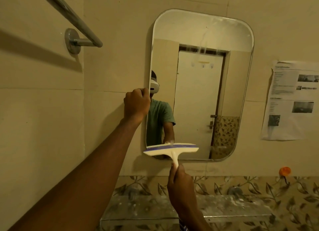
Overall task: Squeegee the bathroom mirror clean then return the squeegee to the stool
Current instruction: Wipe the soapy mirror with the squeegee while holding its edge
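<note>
A rounded rectangular mirror [198,96] hangs on the beige wall, with thin water streaks near its top. My left hand [137,105] grips the mirror's left edge at mid height. In my right hand [181,182] is the handle of a white squeegee [170,149] with a blue strip. The squeegee blade lies flat across the mirror's lower left corner, close to the bottom edge. The stool is out of view.
A metal towel bar [81,32] juts from the wall at upper left. A printed paper sheet [291,99] is stuck to the wall right of the mirror. Below are a dusty glass shelf [224,208], leaf-pattern tiles and an orange hook [285,171].
</note>
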A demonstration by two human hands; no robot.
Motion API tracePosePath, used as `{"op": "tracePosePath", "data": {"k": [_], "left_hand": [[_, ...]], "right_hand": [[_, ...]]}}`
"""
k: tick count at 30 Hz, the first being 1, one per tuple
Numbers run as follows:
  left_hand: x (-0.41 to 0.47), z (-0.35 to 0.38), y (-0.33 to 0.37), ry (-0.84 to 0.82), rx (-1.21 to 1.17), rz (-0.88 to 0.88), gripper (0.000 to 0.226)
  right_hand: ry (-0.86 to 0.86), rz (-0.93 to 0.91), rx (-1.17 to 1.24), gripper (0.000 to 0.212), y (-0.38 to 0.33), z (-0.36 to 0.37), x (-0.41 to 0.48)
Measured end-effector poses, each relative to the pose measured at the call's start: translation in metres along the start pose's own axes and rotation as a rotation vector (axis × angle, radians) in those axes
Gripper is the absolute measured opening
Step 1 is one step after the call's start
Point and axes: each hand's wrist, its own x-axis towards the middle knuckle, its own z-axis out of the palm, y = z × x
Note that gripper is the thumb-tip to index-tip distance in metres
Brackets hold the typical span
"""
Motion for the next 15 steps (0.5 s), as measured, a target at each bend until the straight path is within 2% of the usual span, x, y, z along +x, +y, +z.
{"op": "tracePosePath", "data": {"k": [5, 8, 15], "left_hand": [[0.001, 0.001, 0.001, 0.004, -0.012, -0.041, 0.046], [0.001, 0.003, 0.001, -0.006, -0.028, -0.058, 0.047], [-0.001, 0.002, -0.002, -0.035, -0.092, -0.113, 0.047]], "right_hand": [[0.118, -0.105, 0.106, 0.026, -0.028, -0.023, 0.038], [0.126, -0.122, 0.126, 0.032, -0.025, -0.023, 0.050], [0.064, 0.010, 0.042, 0.033, 0.011, 0.009, -0.002]]}}
